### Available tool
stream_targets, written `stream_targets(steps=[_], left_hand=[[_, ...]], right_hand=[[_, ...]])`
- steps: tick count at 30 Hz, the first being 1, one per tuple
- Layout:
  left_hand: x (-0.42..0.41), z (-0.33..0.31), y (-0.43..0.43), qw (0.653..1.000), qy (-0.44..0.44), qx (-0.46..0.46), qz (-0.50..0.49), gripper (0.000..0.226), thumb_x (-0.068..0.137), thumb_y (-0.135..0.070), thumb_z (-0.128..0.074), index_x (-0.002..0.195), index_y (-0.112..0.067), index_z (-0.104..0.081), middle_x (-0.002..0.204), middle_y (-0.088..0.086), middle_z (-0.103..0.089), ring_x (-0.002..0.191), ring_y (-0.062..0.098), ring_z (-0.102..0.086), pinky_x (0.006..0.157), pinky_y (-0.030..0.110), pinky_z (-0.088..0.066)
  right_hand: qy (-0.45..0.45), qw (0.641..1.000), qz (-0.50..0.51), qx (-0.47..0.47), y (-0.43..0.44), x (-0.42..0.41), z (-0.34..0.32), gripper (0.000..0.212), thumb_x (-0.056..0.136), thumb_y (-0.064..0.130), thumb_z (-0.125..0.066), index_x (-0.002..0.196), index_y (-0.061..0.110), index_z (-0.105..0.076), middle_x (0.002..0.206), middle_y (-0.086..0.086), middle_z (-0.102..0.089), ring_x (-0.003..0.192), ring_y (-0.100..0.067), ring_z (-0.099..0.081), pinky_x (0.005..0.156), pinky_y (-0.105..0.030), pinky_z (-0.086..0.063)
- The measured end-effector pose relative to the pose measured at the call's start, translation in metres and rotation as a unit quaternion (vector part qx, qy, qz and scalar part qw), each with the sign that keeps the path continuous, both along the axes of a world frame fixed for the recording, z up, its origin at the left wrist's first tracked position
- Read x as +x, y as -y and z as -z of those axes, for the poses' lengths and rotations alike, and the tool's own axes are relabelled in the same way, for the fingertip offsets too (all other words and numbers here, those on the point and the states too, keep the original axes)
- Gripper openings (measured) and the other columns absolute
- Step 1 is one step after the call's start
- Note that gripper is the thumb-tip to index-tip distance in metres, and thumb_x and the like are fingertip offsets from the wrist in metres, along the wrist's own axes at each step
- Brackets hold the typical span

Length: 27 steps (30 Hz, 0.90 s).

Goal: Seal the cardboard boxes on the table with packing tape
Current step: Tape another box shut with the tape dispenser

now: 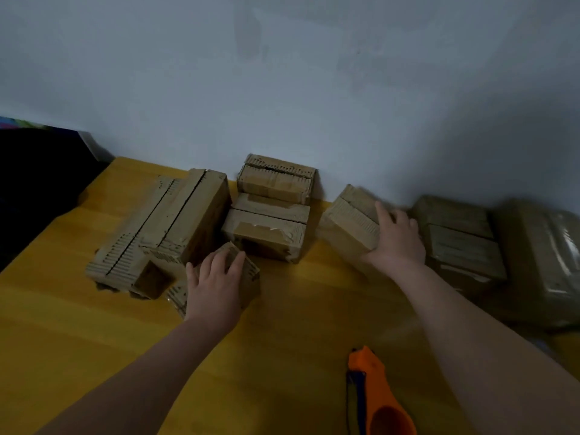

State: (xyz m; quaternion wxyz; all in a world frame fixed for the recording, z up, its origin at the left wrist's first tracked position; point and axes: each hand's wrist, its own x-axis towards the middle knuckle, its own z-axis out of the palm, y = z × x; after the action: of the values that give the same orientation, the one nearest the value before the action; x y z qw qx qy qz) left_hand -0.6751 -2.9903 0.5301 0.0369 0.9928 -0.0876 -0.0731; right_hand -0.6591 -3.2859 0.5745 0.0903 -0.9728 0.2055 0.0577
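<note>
Several worn cardboard boxes lie on the yellow table (pixel 298 309) along the wall. My left hand (pixel 215 285) rests on top of a small box (pixel 248 274) near the table's middle, fingers curved over its far edge. My right hand (pixel 397 238) grips the right side of a tilted box (pixel 348 221), which looks lifted off the table. An orange tape dispenser (pixel 378 394) lies at the front, between my forearms, with no hand on it.
A long box (pixel 194 215) leans over a flat one (pixel 125 255) on the left. Two stacked boxes (pixel 273 211) stand against the wall. More taped boxes (pixel 461 240) and a wrapped parcel (pixel 546 262) crowd the right. A dark object (pixel 37 189) sits far left.
</note>
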Motion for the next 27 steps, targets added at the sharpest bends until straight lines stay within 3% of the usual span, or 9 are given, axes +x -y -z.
stream_targets(steps=[3,7,12,15,18,23,25,27], left_hand=[[-0.008,-0.01,-0.002,0.999,0.007,-0.042,0.033,0.083,0.092,-0.036,-0.059,0.153,-0.028,-0.002,0.157,0.005,-0.008,0.146,0.026,-0.002,0.118,0.056,0.0],[-0.027,-0.028,-0.003,0.983,0.026,-0.143,0.108,0.089,0.088,-0.043,-0.062,0.153,-0.029,-0.002,0.157,0.005,-0.005,0.145,0.024,-0.004,0.118,0.043,-0.009],[-0.06,-0.039,-0.017,0.948,0.034,-0.241,0.205,0.104,0.074,-0.046,-0.076,0.15,-0.036,-0.004,0.158,0.001,-0.006,0.144,0.022,-0.009,0.115,0.039,-0.015],[-0.077,-0.034,-0.034,0.942,-0.021,-0.246,0.227,0.107,0.072,-0.053,-0.075,0.144,-0.044,0.003,0.158,-0.004,0.006,0.145,0.018,-0.003,0.115,0.04,-0.021],[-0.093,-0.024,-0.053,0.943,-0.074,-0.247,0.212,0.099,0.075,-0.057,-0.07,0.149,-0.041,-0.006,0.157,-0.009,0.014,0.146,0.015,-0.001,0.114,0.036,-0.024],[-0.108,0.0,-0.073,0.936,-0.153,-0.255,0.188,0.07,0.091,-0.048,-0.051,0.151,-0.028,-0.02,0.159,-0.003,0.012,0.146,0.02,-0.004,0.117,0.036,-0.024],[-0.11,0.007,-0.076,0.937,-0.15,-0.252,0.191,0.064,0.095,-0.043,-0.047,0.152,-0.028,-0.021,0.159,-0.002,0.012,0.146,0.021,-0.004,0.117,0.037,-0.024],[-0.111,0.011,-0.075,0.939,-0.142,-0.249,0.192,0.059,0.099,-0.039,-0.043,0.152,-0.03,-0.02,0.159,-0.002,0.014,0.146,0.019,0.0,0.116,0.036,-0.02]], right_hand=[[0.055,0.998,-0.018,-0.003,-0.022,-0.034,-0.017,0.11,0.07,0.034,-0.083,0.153,0.029,-0.01,0.146,-0.003,-0.029,0.126,-0.028,-0.033,0.095,-0.043,-0.043],[0.088,0.992,-0.084,-0.018,-0.06,-0.081,-0.032,0.11,0.07,0.035,-0.082,0.153,0.03,-0.01,0.146,0.002,-0.028,0.124,-0.023,-0.032,0.1,-0.038,-0.039],[0.05,0.986,-0.162,0.005,-0.114,-0.138,-0.023,0.104,0.075,0.036,-0.076,0.152,0.035,-0.006,0.152,0.007,-0.017,0.128,-0.02,-0.026,0.105,-0.037,-0.027],[0.03,0.982,-0.186,0.014,-0.145,-0.164,-0.011,0.099,0.078,0.038,-0.073,0.152,0.034,-0.007,0.152,0.006,-0.017,0.129,-0.021,-0.026,0.104,-0.037,-0.026],[0.022,0.983,-0.18,0.032,-0.169,-0.183,0.004,0.092,0.081,0.045,-0.069,0.152,0.034,-0.011,0.152,0.005,-0.018,0.129,-0.023,-0.026,0.105,-0.04,-0.025],[-0.022,0.981,-0.184,0.063,-0.186,-0.202,0.026,0.094,0.081,0.051,-0.068,0.153,0.036,-0.009,0.155,0.004,-0.016,0.135,-0.024,-0.022,0.109,-0.043,-0.022],[0.005,0.981,-0.132,0.144,-0.185,-0.209,0.029,0.089,0.08,0.065,-0.06,0.152,0.036,-0.016,0.154,0.006,-0.02,0.137,-0.021,-0.022,0.111,-0.043,-0.023],[0.091,0.968,-0.014,0.233,-0.181,-0.216,0.031,0.074,0.087,0.065,-0.05,0.15,0.031,-0.03,0.151,0.004,-0.029,0.137,-0.019,-0.026,0.111,-0.04,-0.025]])
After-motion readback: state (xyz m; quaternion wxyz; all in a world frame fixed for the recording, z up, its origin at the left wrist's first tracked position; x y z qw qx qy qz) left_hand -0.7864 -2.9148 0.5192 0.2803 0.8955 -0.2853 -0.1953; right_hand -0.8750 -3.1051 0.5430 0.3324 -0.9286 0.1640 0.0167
